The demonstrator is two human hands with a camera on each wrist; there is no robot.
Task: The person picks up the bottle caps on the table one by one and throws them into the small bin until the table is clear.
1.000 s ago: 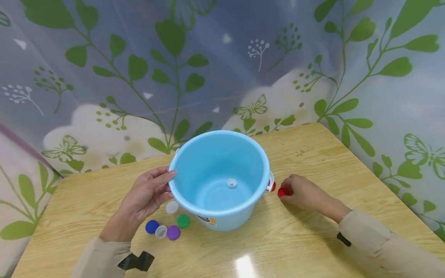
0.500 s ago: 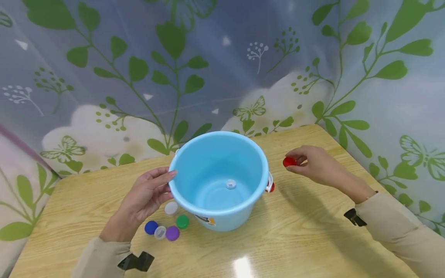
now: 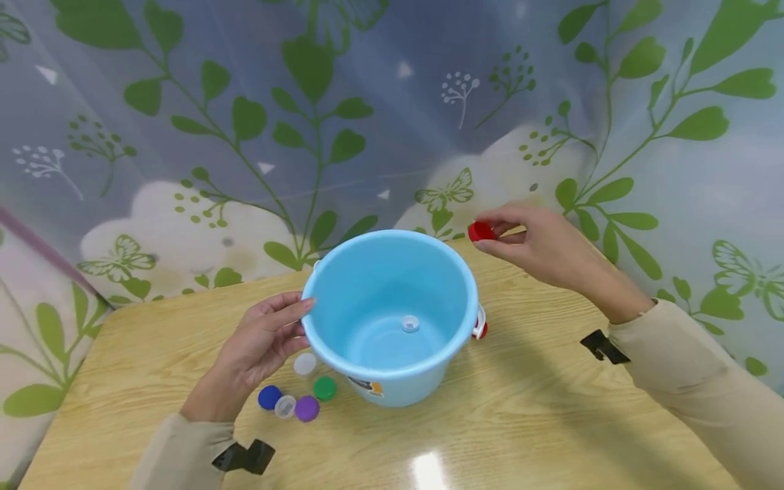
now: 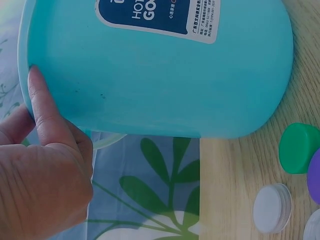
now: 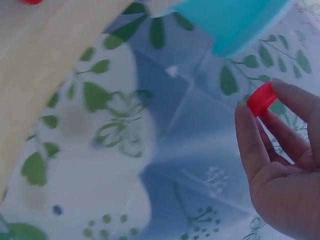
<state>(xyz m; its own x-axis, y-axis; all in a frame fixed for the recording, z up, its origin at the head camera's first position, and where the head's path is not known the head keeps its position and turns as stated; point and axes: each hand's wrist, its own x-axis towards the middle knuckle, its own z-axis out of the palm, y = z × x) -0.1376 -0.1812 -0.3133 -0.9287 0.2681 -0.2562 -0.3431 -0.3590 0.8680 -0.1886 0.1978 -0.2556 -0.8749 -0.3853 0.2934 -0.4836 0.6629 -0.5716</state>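
A light blue bucket (image 3: 392, 391) stands on the wooden table, and a white bottle cap (image 3: 410, 324) lies on its floor inside. My left hand (image 3: 263, 340) grips the bucket's left rim, thumb on the inside and fingers outside. In the left wrist view that hand (image 4: 47, 165) pinches the rim beside a printed label (image 4: 160, 15). My right hand (image 3: 539, 248) is raised beyond the bucket's right rim. It pinches a red bottle cap (image 3: 481, 231) between thumb and fingertips, seen clearly in the right wrist view as a red cap (image 5: 262, 99).
Left of the bucket's base lie a blue cap (image 3: 269, 397), a purple cap (image 3: 307, 409), a green cap (image 3: 324, 388) and two whitish caps. Another red cap (image 3: 484, 330) is partly hidden behind the white handle joint (image 3: 480, 320). A patterned curtain (image 3: 367, 122) hangs behind the table (image 3: 527, 422).
My right hand has lifted the red cap off the table and carried it up and leftward, to near the bucket's upper right rim. The left hand has stayed on the rim.
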